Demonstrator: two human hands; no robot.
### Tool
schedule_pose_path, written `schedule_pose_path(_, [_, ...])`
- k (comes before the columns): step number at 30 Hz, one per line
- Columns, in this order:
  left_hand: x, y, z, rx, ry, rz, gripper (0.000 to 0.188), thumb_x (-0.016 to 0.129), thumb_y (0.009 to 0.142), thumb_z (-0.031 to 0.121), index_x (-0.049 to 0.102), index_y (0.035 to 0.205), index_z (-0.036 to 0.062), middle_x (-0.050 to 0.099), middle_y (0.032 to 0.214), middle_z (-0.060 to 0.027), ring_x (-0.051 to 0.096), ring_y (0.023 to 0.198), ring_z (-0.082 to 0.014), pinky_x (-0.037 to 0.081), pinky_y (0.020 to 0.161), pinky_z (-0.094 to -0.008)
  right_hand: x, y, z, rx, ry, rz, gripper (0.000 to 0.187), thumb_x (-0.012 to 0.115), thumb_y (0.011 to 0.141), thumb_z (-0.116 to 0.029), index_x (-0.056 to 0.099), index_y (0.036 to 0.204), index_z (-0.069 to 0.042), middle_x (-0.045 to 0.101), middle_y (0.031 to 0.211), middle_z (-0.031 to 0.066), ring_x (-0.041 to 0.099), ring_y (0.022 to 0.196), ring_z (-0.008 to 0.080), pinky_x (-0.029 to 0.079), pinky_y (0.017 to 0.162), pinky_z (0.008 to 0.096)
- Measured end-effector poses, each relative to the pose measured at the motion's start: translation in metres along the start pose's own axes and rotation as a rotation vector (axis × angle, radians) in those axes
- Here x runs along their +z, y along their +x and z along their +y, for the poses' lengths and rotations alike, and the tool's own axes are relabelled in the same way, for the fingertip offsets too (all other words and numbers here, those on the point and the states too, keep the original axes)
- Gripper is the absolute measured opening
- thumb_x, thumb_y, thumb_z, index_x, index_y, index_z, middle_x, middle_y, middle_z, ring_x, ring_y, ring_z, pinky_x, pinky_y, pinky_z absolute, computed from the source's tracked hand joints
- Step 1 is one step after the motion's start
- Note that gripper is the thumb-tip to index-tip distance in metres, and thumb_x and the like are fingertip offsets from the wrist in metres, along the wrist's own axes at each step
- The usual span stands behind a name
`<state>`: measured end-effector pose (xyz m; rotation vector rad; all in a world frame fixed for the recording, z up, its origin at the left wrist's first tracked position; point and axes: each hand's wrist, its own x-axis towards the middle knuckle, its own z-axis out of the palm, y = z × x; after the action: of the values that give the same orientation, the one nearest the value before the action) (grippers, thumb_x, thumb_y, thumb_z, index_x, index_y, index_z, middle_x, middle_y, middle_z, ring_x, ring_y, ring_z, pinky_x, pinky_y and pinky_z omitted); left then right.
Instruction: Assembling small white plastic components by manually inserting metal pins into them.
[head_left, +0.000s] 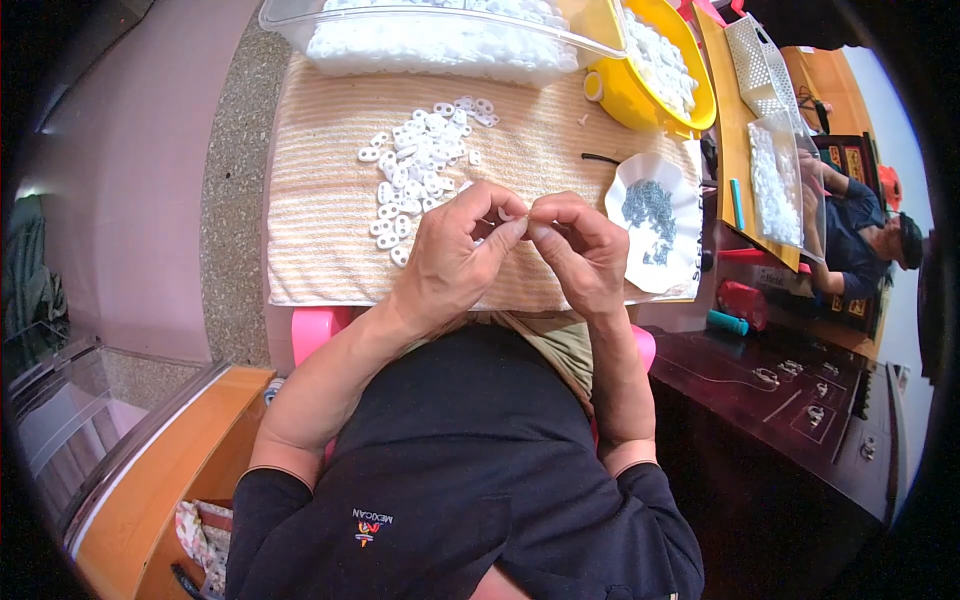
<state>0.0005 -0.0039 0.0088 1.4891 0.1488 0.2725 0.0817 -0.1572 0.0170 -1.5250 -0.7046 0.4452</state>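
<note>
My two hands meet over a striped cream towel (325, 190), fingertips almost touching. My left hand (450, 250) is closed in a pinch on a small white plastic piece (505, 214), mostly covered by the fingers. My right hand (582, 250) is also pinched, its tips against that piece; whatever lies between them is too small to make out. Just beyond my left hand spreads a loose pile of white two-holed plastic pieces (415, 160). To the right of my right hand sits a white scalloped dish (683, 215) with many tiny dark parts (648, 207) in it.
A clear bin (440, 45) full of white pieces stands at the far edge, beside a yellow basin (700, 95) holding more. A thin black stick (600, 158) lies near the dish. At right, another person (860, 235) sits by a table with a clear tub (790, 190).
</note>
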Motion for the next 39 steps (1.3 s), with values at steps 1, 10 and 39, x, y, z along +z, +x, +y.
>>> schedule_pose_path(1, [0.001, 0.0, 0.0, 0.005, -0.035, 0.008, 0.009, 0.061, 0.089, 0.004, 0.058, 0.096, -0.0003, 0.062, 0.08, -0.0078, 0.061, 0.074, -0.0126, 0.05, 0.067, -0.0266, 0.0, 0.0, 0.001, -0.009, 0.016, 0.011, 0.012, 0.059, 0.086, 0.008, 0.06, 0.098, 0.006, 0.06, 0.096, 0.0101, 0.06, 0.088, 0.015, 0.05, 0.079, 0.0266])
schedule_pose_path(10, [0.002, -0.001, 0.001, -0.018, -0.073, 0.039, 0.009, 0.06, 0.09, 0.006, 0.058, 0.095, -0.0006, 0.063, 0.081, -0.0066, 0.061, 0.074, -0.0114, 0.049, 0.067, -0.0254, 0.005, -0.001, -0.003, 0.104, 0.076, 0.057, 0.015, 0.06, 0.084, 0.009, 0.054, 0.097, 0.005, 0.06, 0.095, 0.0092, 0.06, 0.085, 0.0135, 0.051, 0.078, 0.0263])
schedule_pose_path(39, [-0.004, 0.003, -0.003, -0.118, -0.258, 0.141, 0.011, 0.062, 0.089, 0.007, 0.057, 0.097, 0.0008, 0.058, 0.082, -0.0005, 0.056, 0.07, -0.0055, 0.048, 0.064, -0.0204, -0.01, 0.022, 0.003, 0.031, -0.231, 0.028, 0.017, 0.063, 0.085, 0.002, 0.064, 0.102, 0.0, 0.064, 0.089, 0.0042, 0.056, 0.066, 0.0062, 0.045, 0.056, 0.0193])
